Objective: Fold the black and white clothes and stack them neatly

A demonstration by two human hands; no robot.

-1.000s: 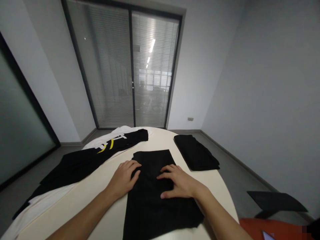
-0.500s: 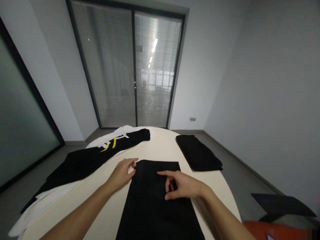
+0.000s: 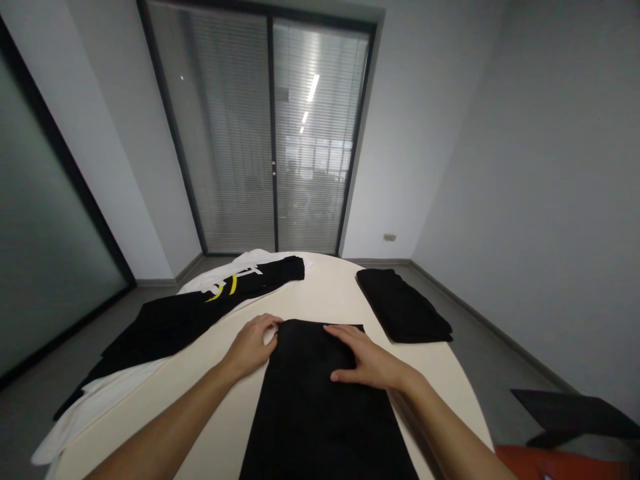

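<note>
A black folded garment point(image 3: 325, 400) lies at the near middle of the pale table point(image 3: 330, 290), its long axis running away from the wearer, narrower end toward the glass door point(image 3: 275, 147). The right hand point(image 3: 367, 360) rests on its far right part, thumb spread from the fingers; the left hand point(image 3: 253, 345) curls at its far left corner, perhaps pinching the edge. Black folded fabric point(image 3: 403, 307) sits beyond to the right, a black printed garment point(image 3: 200, 310) over white cloth point(image 3: 107, 387) to the left; nothing lies between.
</note>
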